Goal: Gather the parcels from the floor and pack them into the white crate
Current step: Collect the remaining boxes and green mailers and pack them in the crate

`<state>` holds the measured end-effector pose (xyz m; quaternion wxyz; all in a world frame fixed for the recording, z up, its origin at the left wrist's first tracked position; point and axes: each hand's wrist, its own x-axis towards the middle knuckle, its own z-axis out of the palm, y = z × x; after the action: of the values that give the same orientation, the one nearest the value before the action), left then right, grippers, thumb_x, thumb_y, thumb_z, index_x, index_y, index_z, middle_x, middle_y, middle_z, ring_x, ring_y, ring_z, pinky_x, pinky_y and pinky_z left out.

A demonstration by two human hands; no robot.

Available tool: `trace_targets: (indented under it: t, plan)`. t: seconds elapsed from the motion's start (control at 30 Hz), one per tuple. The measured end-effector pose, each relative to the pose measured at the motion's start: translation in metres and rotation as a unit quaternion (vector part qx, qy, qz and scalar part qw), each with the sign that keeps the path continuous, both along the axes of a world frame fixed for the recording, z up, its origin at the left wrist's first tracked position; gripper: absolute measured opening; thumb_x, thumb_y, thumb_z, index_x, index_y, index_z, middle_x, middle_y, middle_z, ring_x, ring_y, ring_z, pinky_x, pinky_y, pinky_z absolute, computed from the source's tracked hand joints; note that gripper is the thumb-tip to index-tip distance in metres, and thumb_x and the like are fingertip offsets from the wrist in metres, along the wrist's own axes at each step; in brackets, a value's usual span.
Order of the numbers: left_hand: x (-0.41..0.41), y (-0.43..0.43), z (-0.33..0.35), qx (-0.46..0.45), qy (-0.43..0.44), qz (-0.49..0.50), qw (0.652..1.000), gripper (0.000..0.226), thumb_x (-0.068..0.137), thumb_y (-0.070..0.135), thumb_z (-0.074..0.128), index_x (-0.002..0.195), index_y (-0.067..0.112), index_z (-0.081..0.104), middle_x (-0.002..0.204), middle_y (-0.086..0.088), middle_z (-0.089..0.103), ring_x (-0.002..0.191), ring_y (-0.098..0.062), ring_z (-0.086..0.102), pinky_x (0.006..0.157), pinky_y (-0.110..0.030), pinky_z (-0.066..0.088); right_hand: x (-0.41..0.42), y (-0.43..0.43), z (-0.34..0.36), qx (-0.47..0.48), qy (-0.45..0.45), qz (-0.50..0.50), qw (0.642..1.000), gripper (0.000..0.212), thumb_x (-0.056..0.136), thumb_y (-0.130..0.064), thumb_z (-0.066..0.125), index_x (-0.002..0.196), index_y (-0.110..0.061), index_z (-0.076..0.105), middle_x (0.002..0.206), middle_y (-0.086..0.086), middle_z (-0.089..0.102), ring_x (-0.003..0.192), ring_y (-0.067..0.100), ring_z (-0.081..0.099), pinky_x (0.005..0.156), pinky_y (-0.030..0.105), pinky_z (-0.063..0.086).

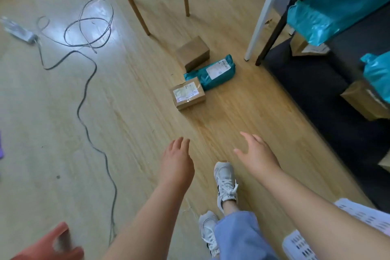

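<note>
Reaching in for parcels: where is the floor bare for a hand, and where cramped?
Bare wooden floor lies this side of the labelled brown cardboard box, and from it left to the grey cable. Crowded: that box, the teal plastic mailer and the plain brown cardboard box sit close together.
</note>
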<state>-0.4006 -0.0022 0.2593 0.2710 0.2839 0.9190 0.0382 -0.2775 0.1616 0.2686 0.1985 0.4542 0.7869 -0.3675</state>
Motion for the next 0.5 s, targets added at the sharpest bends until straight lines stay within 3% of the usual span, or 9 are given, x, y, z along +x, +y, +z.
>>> trace_targets:
  t: [0.5]
  plan:
    - [-0.153,0.069,-0.066,-0.003,-0.086,0.098,0.991,0.050,0.098,0.013,0.039,0.148,0.015,0.033,0.151,0.002,0.035,0.137,-0.017,0.032,0.107,-0.028,0.030,-0.185,0.063,-0.069,-0.053,-0.050,-0.002,0.997,0.058,0.094,-0.034,0.054,0.147,-0.023,0.034,0.149,0.005,0.038,0.132,0.027,0.042,0.101,0.037,0.041]
